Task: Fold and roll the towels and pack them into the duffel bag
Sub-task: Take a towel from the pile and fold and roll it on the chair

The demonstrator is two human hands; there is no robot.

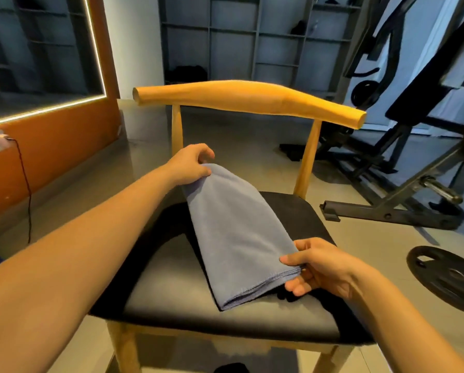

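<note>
While left hand [190, 165] pinches the towel [233, 232] — right hand [319, 267] pinches its near end.

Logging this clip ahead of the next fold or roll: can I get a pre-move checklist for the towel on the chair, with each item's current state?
1. Left hand grips the towel's far end, lifted off the seat: ok.
2. Right hand pinches the near hemmed corner: ok.
3. Towel is folded into a long strip, with stacked layers showing at the near hem: ok.
4. The towel's near part rests on the chair seat: ok.
5. Layers line up along the whole length: cannot tell, since only the near hem shows them.
6. Duffel bag ready within reach: cannot tell, as it is not in view.
</note>
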